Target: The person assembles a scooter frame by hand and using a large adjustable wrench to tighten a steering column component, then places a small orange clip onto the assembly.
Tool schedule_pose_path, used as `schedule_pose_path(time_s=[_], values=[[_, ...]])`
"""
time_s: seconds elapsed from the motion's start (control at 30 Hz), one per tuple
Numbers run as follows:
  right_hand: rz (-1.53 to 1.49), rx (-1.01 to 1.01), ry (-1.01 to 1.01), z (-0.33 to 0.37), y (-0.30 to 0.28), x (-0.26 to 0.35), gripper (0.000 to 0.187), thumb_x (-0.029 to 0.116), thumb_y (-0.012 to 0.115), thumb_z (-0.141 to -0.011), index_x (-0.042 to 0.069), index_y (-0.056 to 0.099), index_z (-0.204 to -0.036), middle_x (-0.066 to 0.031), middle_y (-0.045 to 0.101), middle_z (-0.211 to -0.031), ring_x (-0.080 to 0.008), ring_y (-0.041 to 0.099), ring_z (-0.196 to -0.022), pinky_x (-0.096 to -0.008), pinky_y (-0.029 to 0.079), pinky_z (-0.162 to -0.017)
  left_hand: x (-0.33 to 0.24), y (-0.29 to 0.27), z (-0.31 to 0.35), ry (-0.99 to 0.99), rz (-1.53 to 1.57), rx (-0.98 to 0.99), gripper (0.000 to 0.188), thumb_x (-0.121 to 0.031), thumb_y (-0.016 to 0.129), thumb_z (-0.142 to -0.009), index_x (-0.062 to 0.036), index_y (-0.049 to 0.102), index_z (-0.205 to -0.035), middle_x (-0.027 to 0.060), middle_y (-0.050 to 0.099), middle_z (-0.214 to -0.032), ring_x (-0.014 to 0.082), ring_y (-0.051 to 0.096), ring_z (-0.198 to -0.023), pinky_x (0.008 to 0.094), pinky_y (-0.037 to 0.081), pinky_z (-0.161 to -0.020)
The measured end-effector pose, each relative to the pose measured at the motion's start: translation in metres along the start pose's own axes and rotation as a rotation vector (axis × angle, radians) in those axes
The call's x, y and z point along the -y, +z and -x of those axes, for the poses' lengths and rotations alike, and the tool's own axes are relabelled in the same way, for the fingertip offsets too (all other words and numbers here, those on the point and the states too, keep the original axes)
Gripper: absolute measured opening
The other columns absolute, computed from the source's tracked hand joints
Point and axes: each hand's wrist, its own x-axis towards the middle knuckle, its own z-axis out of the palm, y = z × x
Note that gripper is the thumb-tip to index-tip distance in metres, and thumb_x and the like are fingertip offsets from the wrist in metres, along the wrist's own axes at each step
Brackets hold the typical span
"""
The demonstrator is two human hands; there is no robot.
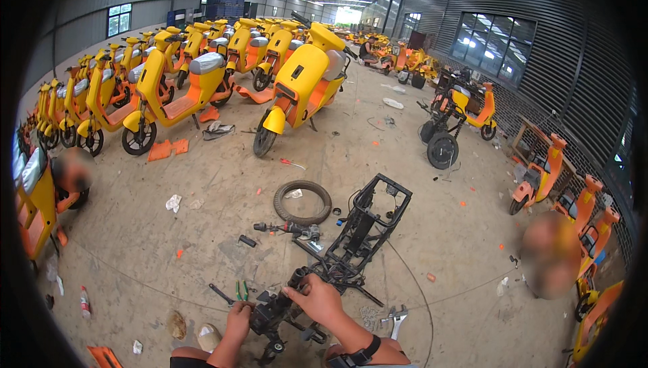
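Note:
A bare black scooter frame (386,236) lies on the floor in front of me, its front end between my knees. At that end an open black tube (297,276) points up and away. My right hand (319,302) is closed beside the tube's mouth, thumb and forefinger pinched together; whatever they hold is too small or hidden. My left hand (236,324) is curled against the left side of the frame's dark front part (268,315), gripping its edge, with the fingertips partly hidden. Green-handled pliers (241,291) and a dark wrench (219,295) lie just beyond my left hand.
An adjustable wrench (398,321) lies right of my right forearm. Beyond the frame are a loose tyre (302,202), a handlebar assembly (289,229) and a red screwdriver (291,163). Yellow scooters (304,85) stand in rows behind; orange ones (543,178) line the right wall.

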Motion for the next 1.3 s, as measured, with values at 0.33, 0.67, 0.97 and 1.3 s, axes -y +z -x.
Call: schedule_pose_path(time_s=[0.33,0.67,0.97,1.3], values=[[-0.123,0.104,0.017,-0.005,0.001,-0.008,0.057,0.052,0.072,-0.083,0.0,0.066,-0.106,-0.0096,0.067,-0.067,-0.0282,0.067,-0.063,-0.0361,0.05,-0.058,0.012,-0.009,-0.006,-0.015,-0.02,0.005,0.025,-0.016,0.051,-0.093,0.0021,0.066,-0.102,0.0102,0.067,-0.094,0.0185,0.061,-0.087,0.0299,0.048,-0.08],[-0.199,0.117,0.023,-0.003,-0.005,-0.001,0.041,0.037,0.074,-0.087,-0.001,0.062,-0.095,-0.0061,0.064,-0.063,-0.0131,0.06,-0.056,-0.0304,0.045,-0.053,-0.007,0.001,0.004,-0.006,-0.044,0.005,0.024,-0.014,0.051,-0.093,0.0017,0.063,-0.105,0.0032,0.06,-0.082,0.0116,0.052,-0.073,0.0262,0.042,-0.066],[-0.141,0.049,-0.022,-0.002,-0.002,-0.003,0.051,0.047,0.075,-0.084,-0.002,0.06,-0.09,-0.0083,0.059,-0.059,-0.0156,0.057,-0.053,-0.0325,0.045,-0.051,-0.003,0.003,0.001,-0.019,0.032,0.03,0.023,-0.013,0.049,-0.094,0.0017,0.061,-0.108,0.0002,0.055,-0.075,0.0088,0.047,-0.065,0.0245,0.038,-0.059],[-0.107,0.015,-0.029,-0.003,0.006,-0.005,0.058,0.052,0.075,-0.082,-0.002,0.059,-0.093,-0.0096,0.06,-0.059,-0.0198,0.058,-0.053,-0.0346,0.046,-0.052,0.001,-0.002,0.0,-0.036,0.007,0.007,0.023,-0.014,0.051,-0.092,0.0016,0.065,-0.101,0.0062,0.064,-0.091,0.0144,0.057,-0.081,0.0261,0.046,-0.074]])
